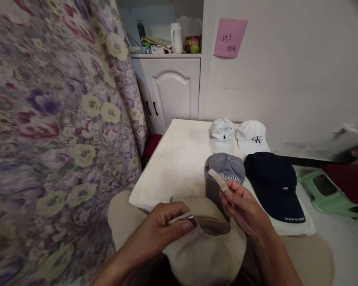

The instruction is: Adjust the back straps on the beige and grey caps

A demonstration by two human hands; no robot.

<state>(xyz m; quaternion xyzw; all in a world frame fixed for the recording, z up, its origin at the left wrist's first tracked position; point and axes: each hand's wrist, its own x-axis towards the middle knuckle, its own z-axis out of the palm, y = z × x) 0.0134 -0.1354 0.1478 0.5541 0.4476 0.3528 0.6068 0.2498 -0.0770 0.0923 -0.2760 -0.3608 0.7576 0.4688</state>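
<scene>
The floral curtain (47, 131) filled the frame from 7 to 11 o'clock. The bare wall (286, 79) ran from 12 to 3 o'clock, with a pink note (230, 37) stuck on it at 1 o'clock. A white cabinet (171, 89) stood at 12 o'clock; the items on its top were too small to identify. The white table (173, 163) sat at centre and carried four caps: navy cap (274, 184), grey cap (225, 169) and two white caps (252, 137) behind them.

The beige cap (205, 250) lay at 6 o'clock, over the lap. The left hand (164, 232) was curled, thumb and forefinger pinching one strap end at the cap's rear opening. The right hand (244, 210) was raised, fingertips pinching the other strap (219, 178) tilted toward 11 o'clock. Both forearms were cut off by the bottom edge.
</scene>
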